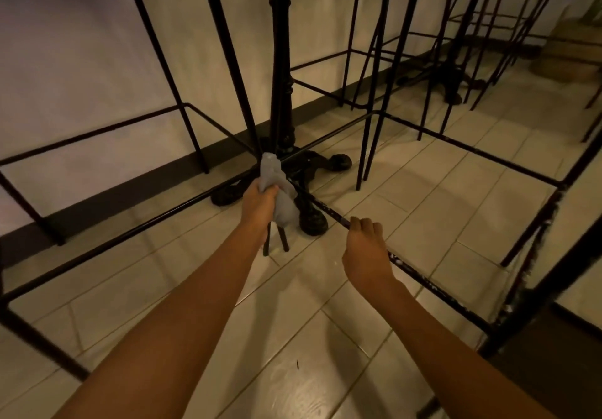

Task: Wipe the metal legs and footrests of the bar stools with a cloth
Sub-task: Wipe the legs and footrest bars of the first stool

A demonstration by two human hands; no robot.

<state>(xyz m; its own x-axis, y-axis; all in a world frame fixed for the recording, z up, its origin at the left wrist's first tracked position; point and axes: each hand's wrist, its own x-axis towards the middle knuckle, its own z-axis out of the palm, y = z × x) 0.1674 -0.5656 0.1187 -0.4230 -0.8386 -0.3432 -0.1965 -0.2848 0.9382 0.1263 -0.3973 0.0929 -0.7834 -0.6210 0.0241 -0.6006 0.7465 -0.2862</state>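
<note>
Right hand (366,249) gripped the footrest bar (433,286), nearer than the table pedestal (281,93); left hand (259,202) clutched the cloth (273,174) just before that pedestal. Loose cloth could snag its ornate feet.

Grey cloth (275,177) bunched round blk stool leg (227,44), nr scuffed footrest (433,285).

bar stools (228,44) cropped above, cloth (272,174) partly hidden
</note>
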